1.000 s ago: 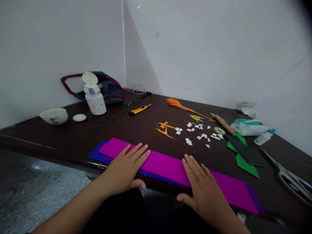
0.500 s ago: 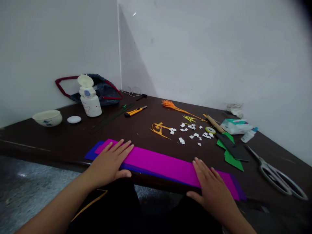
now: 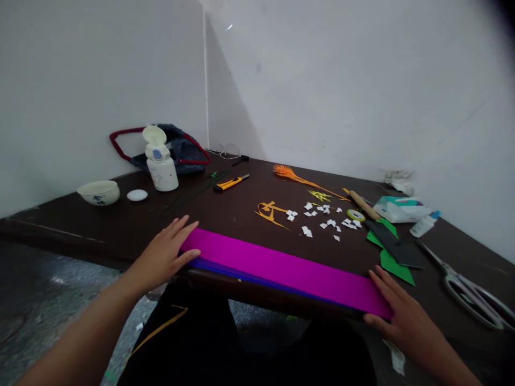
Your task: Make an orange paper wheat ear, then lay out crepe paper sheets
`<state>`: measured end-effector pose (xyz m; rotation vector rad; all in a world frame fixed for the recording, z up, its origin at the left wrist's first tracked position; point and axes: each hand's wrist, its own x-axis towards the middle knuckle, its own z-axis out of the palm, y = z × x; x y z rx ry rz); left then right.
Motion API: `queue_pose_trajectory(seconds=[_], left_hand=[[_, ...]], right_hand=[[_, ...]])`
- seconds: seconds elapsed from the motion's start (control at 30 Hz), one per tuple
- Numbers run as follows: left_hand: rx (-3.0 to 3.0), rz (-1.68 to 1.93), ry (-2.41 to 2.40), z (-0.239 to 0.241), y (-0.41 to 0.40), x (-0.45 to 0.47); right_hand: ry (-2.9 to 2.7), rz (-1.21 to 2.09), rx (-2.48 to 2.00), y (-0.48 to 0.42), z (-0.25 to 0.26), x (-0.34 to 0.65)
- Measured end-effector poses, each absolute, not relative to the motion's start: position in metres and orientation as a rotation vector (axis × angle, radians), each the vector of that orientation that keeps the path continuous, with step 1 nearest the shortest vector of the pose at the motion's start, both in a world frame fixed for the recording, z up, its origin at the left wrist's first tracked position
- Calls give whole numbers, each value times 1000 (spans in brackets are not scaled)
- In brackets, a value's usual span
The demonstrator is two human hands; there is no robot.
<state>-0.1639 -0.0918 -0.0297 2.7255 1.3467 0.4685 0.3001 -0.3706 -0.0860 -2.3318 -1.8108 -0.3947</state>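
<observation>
Long strips of magenta paper (image 3: 277,264) and blue-purple paper (image 3: 241,273) lie stacked along the table's near edge, the magenta on top. At the stack's left end rests my left hand (image 3: 163,256), its fingers stretched out and the thumb apart on the near side. My right hand (image 3: 398,306) lies over the right end, likewise with fingers extended and thumb apart. Both hands cover the ends of the strips. Behind the stack are curled orange-yellow paper strips (image 3: 270,213) and small white paper scraps (image 3: 307,231).
A bowl (image 3: 98,194), white egg-shaped object (image 3: 137,195), open-lidded bottle (image 3: 163,174) and bag (image 3: 187,153) stand left. A utility knife (image 3: 232,183) and orange paper stem (image 3: 306,180) lie farther back. Green paper (image 3: 396,268), a glue bottle (image 3: 424,224) and scissors (image 3: 462,289) are right.
My hands have slid apart, the left leftward and the right rightward, to the stack's ends. The blue strips no longer show beyond the magenta ends. The view has shifted slightly.
</observation>
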Motion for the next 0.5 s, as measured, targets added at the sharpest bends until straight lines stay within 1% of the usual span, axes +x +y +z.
queue_pose_trajectory(seconds=[0.13,0.27,0.37,0.5], left_hand=[[2426,735,1479,-31,-88,-174],[2173,935,1452,-28,-91,-166],[2031,988,1425,-24,-92,-157],[2022,944,1375,-22,-93,-151]], right_hand=[[-1621,-389,-2304,-378,-89,309],[-1453,-262,-2306,-377,-83,302],[-1358,-202,-2260,-367,-75,292],[-1191,-182,-2304,-355,-69,291]])
